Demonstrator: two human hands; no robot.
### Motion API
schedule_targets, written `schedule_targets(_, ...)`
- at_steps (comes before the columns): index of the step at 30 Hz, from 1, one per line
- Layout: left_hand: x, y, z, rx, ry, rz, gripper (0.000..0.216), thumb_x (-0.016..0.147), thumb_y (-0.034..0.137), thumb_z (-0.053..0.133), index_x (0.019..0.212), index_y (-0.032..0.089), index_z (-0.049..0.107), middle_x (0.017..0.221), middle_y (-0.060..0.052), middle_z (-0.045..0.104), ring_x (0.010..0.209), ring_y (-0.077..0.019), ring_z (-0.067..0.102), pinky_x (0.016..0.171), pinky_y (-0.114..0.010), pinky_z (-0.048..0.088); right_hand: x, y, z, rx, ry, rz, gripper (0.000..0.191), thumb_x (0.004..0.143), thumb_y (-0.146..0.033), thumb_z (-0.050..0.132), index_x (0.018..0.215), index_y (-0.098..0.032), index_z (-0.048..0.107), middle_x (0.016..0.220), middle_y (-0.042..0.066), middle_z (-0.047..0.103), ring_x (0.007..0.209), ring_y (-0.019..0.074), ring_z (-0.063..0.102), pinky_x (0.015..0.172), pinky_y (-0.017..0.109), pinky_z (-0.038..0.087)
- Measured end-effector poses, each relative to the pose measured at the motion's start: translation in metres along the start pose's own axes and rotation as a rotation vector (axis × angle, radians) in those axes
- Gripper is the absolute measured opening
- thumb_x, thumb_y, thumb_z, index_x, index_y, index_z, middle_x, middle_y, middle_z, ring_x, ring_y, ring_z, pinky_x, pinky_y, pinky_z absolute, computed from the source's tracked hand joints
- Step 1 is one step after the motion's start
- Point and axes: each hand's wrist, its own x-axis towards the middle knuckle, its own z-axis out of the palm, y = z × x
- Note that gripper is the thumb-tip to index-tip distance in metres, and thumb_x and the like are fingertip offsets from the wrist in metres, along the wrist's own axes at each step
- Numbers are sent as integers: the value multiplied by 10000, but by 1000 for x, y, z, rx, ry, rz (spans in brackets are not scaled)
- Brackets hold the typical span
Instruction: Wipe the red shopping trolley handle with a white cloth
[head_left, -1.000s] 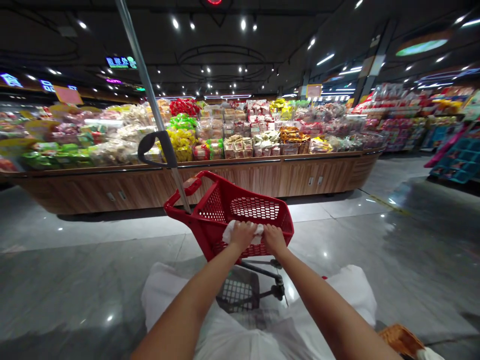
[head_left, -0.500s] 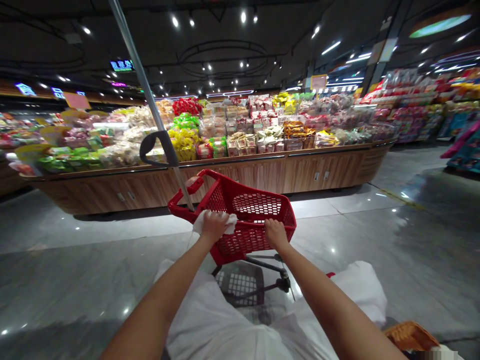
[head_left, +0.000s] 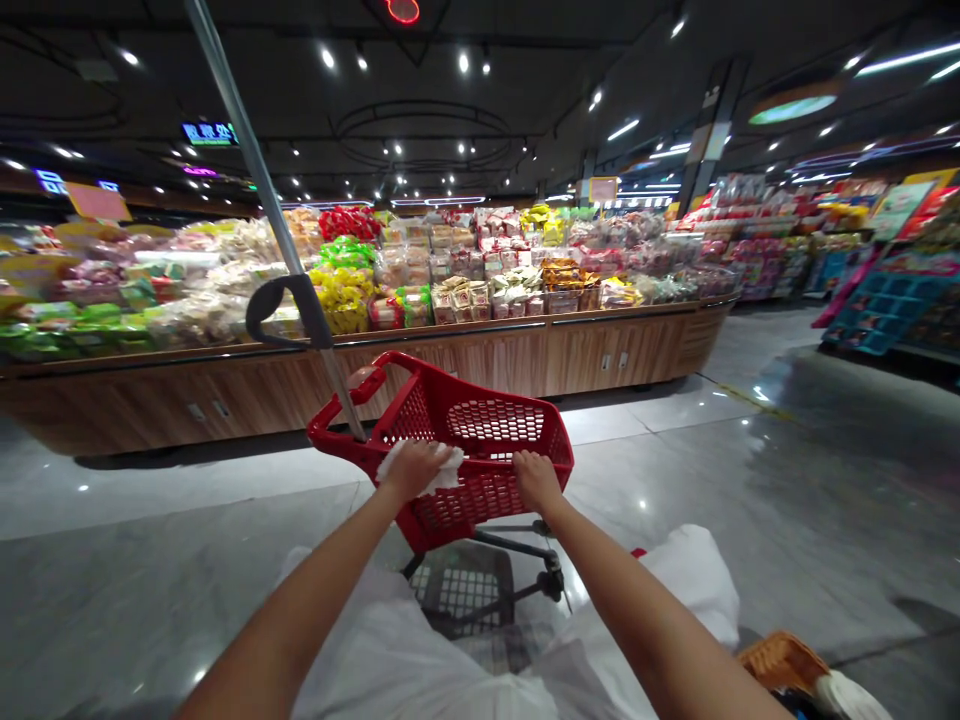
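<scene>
A red plastic shopping cart [head_left: 480,388] stands right in front of me, its basket wall pierced like mesh. My left hand [head_left: 415,468] is closed on a crumpled white cloth [head_left: 450,472] and presses it on the cart's near rim. Farther right along that same rim, the fingers of my right hand [head_left: 538,480] curl over the edge. A metal pole [head_left: 247,150] with a dark grey loop handle [head_left: 289,312] slants up from the cart's handle end. Below the basket the cart's dark frame and a wheel [head_left: 553,580] show between my white-clothed knees.
Behind the cart runs a long wooden display counter [head_left: 510,365] heaped with packaged goods. To the right, a blue rack [head_left: 889,305] stands along the glossy tiled floor [head_left: 750,480]. An orange-brown basket [head_left: 784,658] sits at lower right, close to my leg.
My view has turned to the right, so the counter and cart appear farther left. Both hands stay on the cart's near rim, the left one still holding the cloth.
</scene>
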Motion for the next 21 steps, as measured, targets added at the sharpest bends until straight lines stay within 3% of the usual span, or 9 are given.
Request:
schedule_targets(3, -17, -35, -9, 57, -4, -10, 281, 903, 173, 471, 1120, 283, 612, 926, -67, 669, 840, -226, 617, 731, -344, 397, 3, -6, -1, 26, 5, 24, 201, 896, -119, 384, 1008, -161, 545, 993, 102, 612, 934, 220, 539, 790, 336, 322)
schedule_targets(5, -15, -32, -9, 81, -17, -31, 273, 909, 175, 457, 1117, 261, 611, 936, -76, 670, 857, -240, 616, 733, -357, 401, 5, -12, -1, 41, 16, 53, 203, 894, -124, 385, 1007, -156, 552, 997, 108, 613, 936, 228, 537, 798, 345, 321)
schedule_targets(7, -3, -9, -3, 67, -31, -37, 269, 915, 189, 454, 1134, 244, 599, 952, -79, 668, 874, -244, 614, 742, -364, 406, 5, -19, 0, 49, 25, 76, 209, 891, -119, 383, 1005, -155, 554, 999, 112, 612, 936, 230, 535, 805, 353, 320)
schedule_targets(12, 40, 76, 20, -57, -31, -28, 258, 922, 220, 465, 1159, 224, 569, 1002, -81, 653, 900, -217, 609, 780, -358, 415, 4, -22, 4, 73, 39, 38, 209, 914, -153, 375, 1021, -155, 555, 1010, 117, 614, 948, 224, 536, 806, 346, 322)
schedule_targets(14, 49, 91, 24, -85, -15, -15, 255, 920, 222, 474, 1159, 222, 562, 1007, -83, 648, 912, -217, 606, 791, -361, 419, 4, -17, 5, 72, 30, 8, 215, 928, -175, 369, 1034, -157, 555, 1025, 114, 615, 952, 222, 540, 802, 342, 327)
schedule_targets(17, 42, 75, 23, -47, -5, 24, 272, 909, 202, 487, 1170, 229, 560, 982, -74, 649, 893, -211, 608, 786, -353, 432, 6, -6, 4, 55, 23, -21, 213, 936, -172, 360, 1039, -167, 547, 1025, 98, 621, 948, 215, 548, 793, 333, 334)
schedule_targets(21, 3, 0, 9, 38, 60, 60, 321, 888, 140, 483, 1172, 257, 578, 991, -71, 650, 893, -207, 617, 806, -358, 460, 12, 7, 0, 33, -1, -39, 215, 923, -132, 363, 1035, -171, 541, 1014, 82, 628, 929, 211, 561, 776, 324, 343)
